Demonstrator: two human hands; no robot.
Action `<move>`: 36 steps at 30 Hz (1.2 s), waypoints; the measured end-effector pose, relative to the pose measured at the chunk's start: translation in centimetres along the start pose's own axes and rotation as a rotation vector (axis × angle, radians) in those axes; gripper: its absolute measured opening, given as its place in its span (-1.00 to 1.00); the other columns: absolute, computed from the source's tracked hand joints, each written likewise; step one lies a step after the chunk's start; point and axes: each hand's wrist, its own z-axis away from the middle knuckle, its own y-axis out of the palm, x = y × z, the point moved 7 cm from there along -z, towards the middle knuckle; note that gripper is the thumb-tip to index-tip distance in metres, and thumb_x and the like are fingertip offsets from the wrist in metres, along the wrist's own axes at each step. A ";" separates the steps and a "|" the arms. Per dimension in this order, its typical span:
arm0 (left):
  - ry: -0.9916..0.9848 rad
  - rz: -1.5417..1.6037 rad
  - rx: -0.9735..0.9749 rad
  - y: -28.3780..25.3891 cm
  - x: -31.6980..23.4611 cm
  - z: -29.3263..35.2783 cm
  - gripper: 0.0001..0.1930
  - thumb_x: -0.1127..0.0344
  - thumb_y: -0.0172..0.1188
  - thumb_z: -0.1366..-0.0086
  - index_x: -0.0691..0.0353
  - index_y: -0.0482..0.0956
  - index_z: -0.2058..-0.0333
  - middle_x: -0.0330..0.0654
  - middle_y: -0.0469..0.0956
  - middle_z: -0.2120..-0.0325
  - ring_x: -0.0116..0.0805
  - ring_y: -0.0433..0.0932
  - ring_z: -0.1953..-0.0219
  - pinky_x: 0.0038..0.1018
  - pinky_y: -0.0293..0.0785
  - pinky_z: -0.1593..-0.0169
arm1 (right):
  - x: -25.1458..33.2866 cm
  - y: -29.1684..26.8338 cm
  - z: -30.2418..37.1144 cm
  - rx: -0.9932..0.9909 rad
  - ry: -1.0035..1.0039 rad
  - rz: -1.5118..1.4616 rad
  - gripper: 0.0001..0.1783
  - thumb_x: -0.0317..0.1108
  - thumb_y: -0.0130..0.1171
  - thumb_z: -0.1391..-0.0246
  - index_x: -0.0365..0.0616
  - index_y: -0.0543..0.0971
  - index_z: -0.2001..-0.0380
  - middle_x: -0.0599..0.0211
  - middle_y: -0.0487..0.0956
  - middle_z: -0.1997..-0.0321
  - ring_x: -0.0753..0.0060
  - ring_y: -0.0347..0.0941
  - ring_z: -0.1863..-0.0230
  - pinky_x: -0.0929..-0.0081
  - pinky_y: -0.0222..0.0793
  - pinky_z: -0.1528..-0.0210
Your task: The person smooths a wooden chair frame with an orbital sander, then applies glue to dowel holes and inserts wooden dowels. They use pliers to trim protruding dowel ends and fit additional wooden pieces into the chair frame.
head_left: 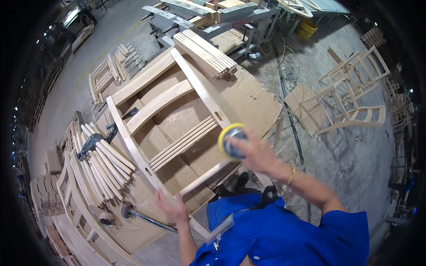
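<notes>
A pale wooden chair-back frame (162, 101) lies in front of me, with two long posts, curved and straight crosspieces and a set of thin slats (184, 142) between them. My left hand (172, 209) is around its left post near the lower end, fingers on one side and thumb on the other. Above the right post, my right hand (257, 153) grips a round tool (231, 141) with a yellow rim and a grey middle. Motion blurs that hand, and its exact kind of tool is unclear.
Stacked wooden slats (206, 53) lie beyond the frame. To the left are a tied bundle of wooden rods (100, 159), a hammer (128, 209) and another curved frame (84, 210). Chair frames (350, 106) stand at right; a grey metal machine (213, 20) is at the back.
</notes>
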 end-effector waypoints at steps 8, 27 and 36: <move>0.646 -0.292 0.651 19.6 -5.9 -14.5 -0.89 0.46 0.08 -0.13 0.28 0.51 0.33 0.05 0.53 0.38 0.01 0.50 0.23 -0.15 0.38 0.24 | -2.0 3.3 -5.6 0.139 0.116 0.053 -0.65 -0.20 0.02 -0.16 0.23 0.43 -0.04 0.00 0.45 0.05 0.02 0.54 0.36 0.17 0.49 0.34; 0.579 -0.341 0.463 17.9 -8.5 -14.7 -0.45 0.03 -0.17 -0.41 0.28 0.59 0.60 0.03 0.55 0.65 -0.02 0.50 0.63 -0.17 0.39 0.55 | 0.4 1.8 -6.1 0.031 -0.092 0.139 -0.39 -0.34 0.26 0.15 0.32 0.38 -0.05 -0.05 0.27 -0.05 -0.09 0.51 0.20 0.14 0.47 0.25; 0.604 -0.393 0.578 19.8 -8.3 -14.7 -0.71 0.19 -0.06 -0.33 0.24 0.58 0.33 0.04 0.58 0.51 0.01 0.56 0.47 -0.12 0.44 0.43 | 0.3 1.1 -7.2 0.096 -0.172 0.046 -0.36 -0.36 0.31 0.19 0.29 0.38 -0.03 -0.06 0.26 -0.07 -0.09 0.50 0.18 0.09 0.45 0.18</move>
